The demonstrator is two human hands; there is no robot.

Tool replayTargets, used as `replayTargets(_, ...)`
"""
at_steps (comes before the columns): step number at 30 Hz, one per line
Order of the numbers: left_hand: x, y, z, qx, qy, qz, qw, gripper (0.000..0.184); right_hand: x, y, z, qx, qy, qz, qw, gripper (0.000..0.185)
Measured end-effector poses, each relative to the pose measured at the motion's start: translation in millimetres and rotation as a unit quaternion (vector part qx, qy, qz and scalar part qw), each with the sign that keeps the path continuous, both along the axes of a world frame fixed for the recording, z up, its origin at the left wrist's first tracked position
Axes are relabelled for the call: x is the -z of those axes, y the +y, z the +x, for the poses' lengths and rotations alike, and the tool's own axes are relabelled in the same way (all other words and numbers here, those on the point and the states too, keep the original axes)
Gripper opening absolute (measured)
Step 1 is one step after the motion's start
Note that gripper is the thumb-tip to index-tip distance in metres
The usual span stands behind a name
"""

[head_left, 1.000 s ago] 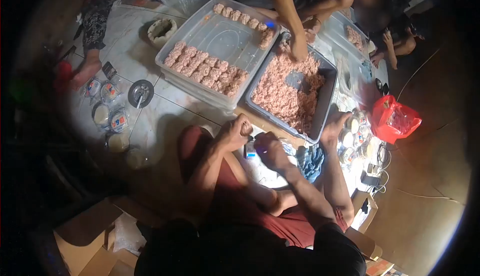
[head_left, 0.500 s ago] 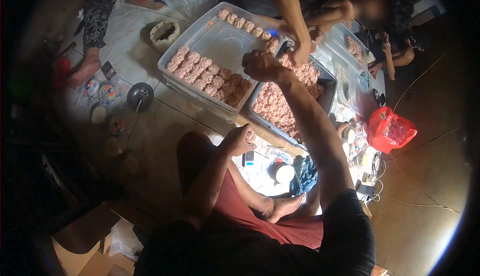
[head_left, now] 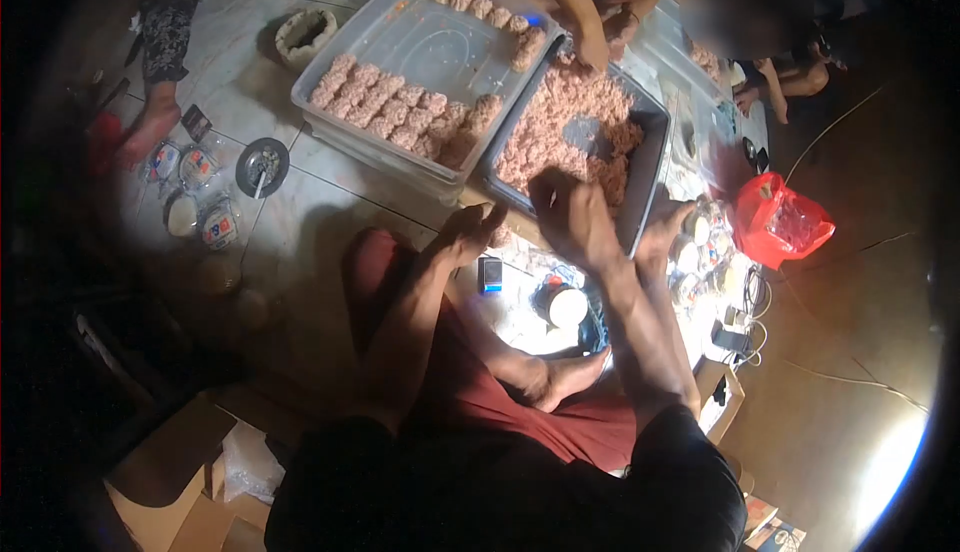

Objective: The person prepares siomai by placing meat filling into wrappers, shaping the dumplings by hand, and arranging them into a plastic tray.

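My left hand (head_left: 466,236) is curled above my lap, with a small lump of minced meat (head_left: 500,237) partly showing at its fingers. Over the near edge of a grey tub (head_left: 652,167) is my right hand (head_left: 580,220), its fingers bent inward; what they hold, if anything, is hidden. Loose minced meat (head_left: 560,102) fills much of the tub, with a bare patch of bottom showing. Left of it stands a clear plastic box (head_left: 440,47) with rows of shaped meat lumps (head_left: 385,107) along the near side and a shorter row along the far side.
Another person's hand (head_left: 592,50) reaches into the tub's far end. A small dark device (head_left: 490,275) and a white-topped container (head_left: 568,308) lie before my legs. A red plastic bag (head_left: 785,220), cables (head_left: 755,327), an ashtray (head_left: 263,169) and a stone-like bowl (head_left: 306,36) sit around.
My right hand has moved from the clear box's edge back toward me, to the tub's near edge. My left hand has risen slightly in view. The other person's hand remains at the tub.
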State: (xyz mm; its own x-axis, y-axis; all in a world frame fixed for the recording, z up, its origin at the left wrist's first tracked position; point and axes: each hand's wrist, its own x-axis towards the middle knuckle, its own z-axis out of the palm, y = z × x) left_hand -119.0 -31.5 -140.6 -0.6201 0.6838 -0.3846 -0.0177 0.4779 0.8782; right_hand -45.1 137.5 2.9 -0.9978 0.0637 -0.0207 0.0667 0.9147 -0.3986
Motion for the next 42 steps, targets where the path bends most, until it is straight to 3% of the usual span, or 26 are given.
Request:
replayTargets(1,-8.1,-2.3,0.9,0.008,-0.048,0.049,0.998,0.07,22.6,-2.9,23.2,0.013,-0.079,0.03,0.996,0.047)
replayTargets(2,-16.0,-6.1,2.7,0.018,-0.096,0.096,0.991,0.074,34.8,-18.6,41.8,0.068,-0.149,-0.032,0.986,0.056)
replayTargets(4,-10.5,-5.5,9.8,-0.012,-0.003,0.117,0.993,0.079,102.0,-27.0,74.4,0.003,0.104,0.135,0.985,0.074)
replayTargets(5,-15.9,-5.8,16.8,-0.042,0.031,0.137,0.989,0.08,79.0,-41.9,71.6,0.065,-0.045,0.035,0.996,0.085)
replayTargets(6,-21.1,-6.1,24.0,-0.071,0.066,0.154,0.983,0.082,106.7,-41.3,77.3,0.025,0.097,-0.014,0.995,0.075)
replayTargets(7,-14.9,-9.1,16.2,-0.016,0.037,0.138,0.99,0.082,135.3,-40.3,83.6,-0.029,0.231,-0.043,0.972,0.066)
replayTargets(9,-8.1,-14.1,7.3,0.045,-0.062,0.137,0.988,0.079,126.7,-42.2,74.1,-0.019,0.192,-0.082,0.978,0.035)
replayTargets(10,18.5,-13.6,4.4,0.046,-0.062,0.133,0.988,0.079,121.7,-43.5,69.1,-0.013,0.173,-0.1,0.98,0.022)
replayTargets(11,63.7,-9.9,2.4,-0.048,0.014,0.129,0.99,0.072,119.1,-44.7,66.5,-0.029,0.15,-0.069,0.986,0.018)
replayTargets(13,-0.8,-17.8,5.5,-0.102,0.139,0.091,0.981,0.049,121.2,-46.6,72.9,-0.083,0.126,-0.015,0.988,0.016)
replayTargets(14,9.6,-16.3,7.0,-0.1,0.139,0.091,0.981,0.049,118.4,-53.5,74.9,-0.081,0.127,-0.015,0.988,0.016)
replayTargets(16,6.4,-12.0,10.0,-0.168,0.05,0.16,0.971,0.037,112.3,-70.0,73.7,0.061,-0.012,-0.037,0.997,0.019)
replayTargets(17,4.0,-15.4,3.7,-0.095,0.038,0.09,0.991,0.033,124.9,-64.6,72.2,0.018,-0.061,-0.011,0.998,0.038)
replayTargets(20,23.0,-13.0,10.7,-0.125,0.041,0.131,0.983,0.032,119.7,-67.2,77.4,0.034,-0.108,-0.042,0.993,0.055)
replayTargets(21,19.2,-14.7,12.1,-0.123,0.042,0.13,0.983,0.032,123.5,-64.8,82.4,0.036,-0.107,-0.044,0.993,0.055)
replayTargets(23,6.1,-17.0,16.4,-0.145,0.005,0.151,0.978,0.03,134.9,-50.7,99.3,0.021,0.04,-0.039,0.998,0.068)
replayTargets(26,1.8,-16.5,10.7,-0.101,0.024,0.098,0.99,0.029,118.8,-27.2,116.2,0.062,0.019,-0.04,0.997,0.07)
replayTargets(27,4.8,-15.5,9.5,-0.1,0.024,0.099,0.99,0.029,107.1,-19.0,120.8,0.084,-0.035,-0.07,0.993,0.068)
replayTargets(31,22.5,-13.1,5.8,-0.071,0.105,0.067,0.99,0.032,104.6,7.9,152.3,0.063,0.049,-0.05,0.996,0.056)
replayTargets(33,26.2,-13.8,4.9,-0.062,0.115,0.065,0.989,0.033,91.7,15.4,161.0,0.106,-0.087,-0.092,0.986,0.051)
replayTargets(37,24.8,-14.1,7.3,-0.057,0.121,0.047,0.99,0.037,91.0,19.9,168.7,0.108,-0.086,-0.139,0.981,0.045)
replayTargets(42,19.5,-13.5,8.1,-0.056,0.128,0.041,0.989,0.036,111.9,18.4,158.7,0.053,0.012,-0.125,0.991,0.036)
